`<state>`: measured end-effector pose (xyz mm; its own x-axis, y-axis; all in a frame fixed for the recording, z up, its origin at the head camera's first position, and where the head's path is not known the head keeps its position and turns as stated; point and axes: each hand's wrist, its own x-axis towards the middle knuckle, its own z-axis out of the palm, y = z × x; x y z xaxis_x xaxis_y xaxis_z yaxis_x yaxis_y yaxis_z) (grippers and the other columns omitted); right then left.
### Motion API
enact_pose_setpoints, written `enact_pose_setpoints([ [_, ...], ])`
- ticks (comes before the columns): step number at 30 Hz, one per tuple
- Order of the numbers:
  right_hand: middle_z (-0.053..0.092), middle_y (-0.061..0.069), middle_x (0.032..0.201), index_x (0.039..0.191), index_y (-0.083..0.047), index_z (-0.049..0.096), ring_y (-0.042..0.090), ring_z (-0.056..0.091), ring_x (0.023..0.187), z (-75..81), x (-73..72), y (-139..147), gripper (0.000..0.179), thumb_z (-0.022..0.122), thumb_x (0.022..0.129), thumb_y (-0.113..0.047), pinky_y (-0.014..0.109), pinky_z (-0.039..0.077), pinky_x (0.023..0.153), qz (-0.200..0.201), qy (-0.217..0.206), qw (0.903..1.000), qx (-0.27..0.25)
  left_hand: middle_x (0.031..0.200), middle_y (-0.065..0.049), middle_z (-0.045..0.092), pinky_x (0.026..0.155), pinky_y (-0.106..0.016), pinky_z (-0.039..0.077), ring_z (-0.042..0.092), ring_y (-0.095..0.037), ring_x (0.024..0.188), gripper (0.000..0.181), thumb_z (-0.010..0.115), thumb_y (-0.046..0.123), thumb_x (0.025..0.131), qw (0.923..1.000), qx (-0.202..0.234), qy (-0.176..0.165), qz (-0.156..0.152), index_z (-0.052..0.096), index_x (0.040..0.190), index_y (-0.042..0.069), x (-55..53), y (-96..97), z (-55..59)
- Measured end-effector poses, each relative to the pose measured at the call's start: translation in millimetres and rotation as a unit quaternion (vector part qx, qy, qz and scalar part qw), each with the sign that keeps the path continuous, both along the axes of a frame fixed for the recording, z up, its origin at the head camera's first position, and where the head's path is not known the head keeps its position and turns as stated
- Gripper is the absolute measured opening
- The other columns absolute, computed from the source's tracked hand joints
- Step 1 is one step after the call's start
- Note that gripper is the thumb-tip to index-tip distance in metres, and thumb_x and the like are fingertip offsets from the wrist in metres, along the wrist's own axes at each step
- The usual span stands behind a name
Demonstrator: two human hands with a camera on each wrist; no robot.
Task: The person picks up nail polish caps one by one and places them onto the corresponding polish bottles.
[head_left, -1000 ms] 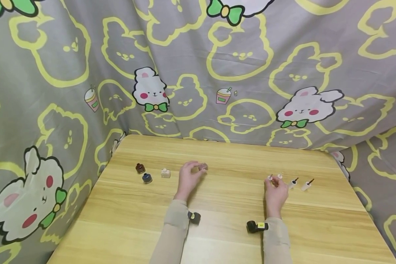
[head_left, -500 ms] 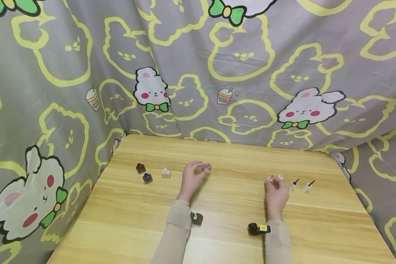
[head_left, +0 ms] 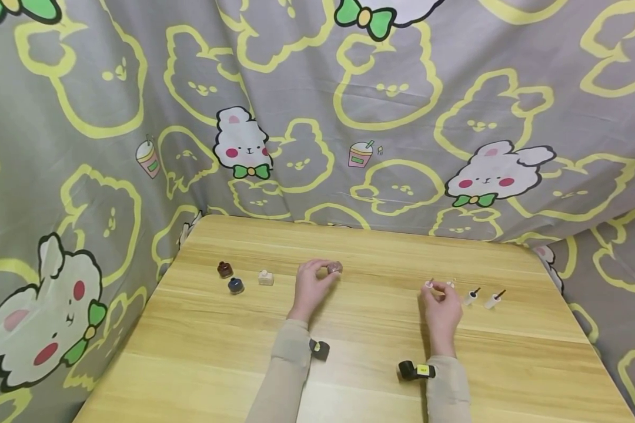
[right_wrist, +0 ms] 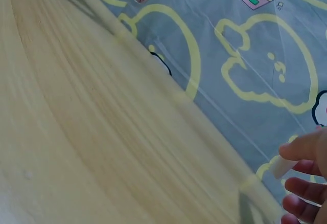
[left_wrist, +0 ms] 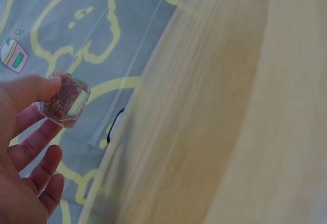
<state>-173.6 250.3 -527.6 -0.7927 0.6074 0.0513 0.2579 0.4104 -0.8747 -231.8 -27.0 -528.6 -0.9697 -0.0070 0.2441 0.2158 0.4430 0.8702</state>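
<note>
One large grey fabric curtain [head_left: 391, 117] printed with yellow outlines and white rabbits hangs behind and beside a pale wood-grain table [head_left: 370, 358]. Over it, a person's left hand [head_left: 311, 288] pinches a small mauve-glitter glass bottle [left_wrist: 64, 101] between thumb and fingers, near the table's middle. Their right hand [head_left: 441, 308] pinches a small white cylindrical cap [head_left: 429, 285], its brush pointing up.

Over the last second the left hand has carried the glitter bottle slightly rightward, and the capped brush has shifted left, off its neighbours; I judge this leaves the two held pieces closer, though well apart.

Left of the hands stand three squat glass bottles: a dark brown bottle [head_left: 224, 270], a dark blue bottle [head_left: 235, 286] and a pale pink bottle [head_left: 266, 278]. Smallest are the white caps [head_left: 491, 302] beside the right hand, brushes up, one partly hidden by its fingers.
</note>
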Motion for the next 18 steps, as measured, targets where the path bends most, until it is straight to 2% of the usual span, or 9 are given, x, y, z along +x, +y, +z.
enact_pose_setpoints([
  [5, 0.065, 0.017, 0.108, 0.11, -0.002, 0.064, 0.016, 0.051, 0.084, 6.1, 0.3, -5.8, 0.027, 0.068, 0.089, -0.018, 0.019, 0.039, 0.064, 0.007, 0.016, 0.9997, 0.015, 0.116, -0.003, 0.071, 0.099, -0.047, 0.041, 0.057, -0.025, 0.11, 0.029, 0.079, 0.027, 0.08, 0.9999, -0.012, 0.005, 0.003, 0.073, 0.106, 0.016, 0.8, 1.6, 1.1],
  [11, 0.066, 0.02, 0.114, 0.109, -0.001, 0.063, 0.028, 0.056, 0.097, 14.4, 3.4, -11.8, 0.025, 0.067, 0.089, -0.015, 0.028, 0.037, 0.075, 0.028, 0.041, 0.9986, 0.021, 0.112, -0.003, 0.072, 0.099, -0.05, 0.04, 0.056, -0.024, 0.109, 0.027, 0.077, 0.028, 0.082, 0.9993, -0.035, 0.014, -0.009, 0.072, 0.106, 0.017, 5.2, 3.3, 5.2],
  [18, 0.069, 0.018, 0.112, 0.107, -0.001, 0.064, 0.029, 0.06, 0.096, 20.7, 3.9, -16.5, 0.022, 0.069, 0.088, -0.012, 0.008, 0.036, 0.067, 0.053, 0.086, 0.9939, 0.044, 0.11, -0.004, 0.072, 0.097, -0.048, 0.04, 0.058, -0.024, 0.105, 0.026, 0.076, 0.025, 0.082, 0.9979, -0.053, 0.033, -0.017, 0.072, 0.106, 0.015, 8.5, 5.4, 8.0],
])
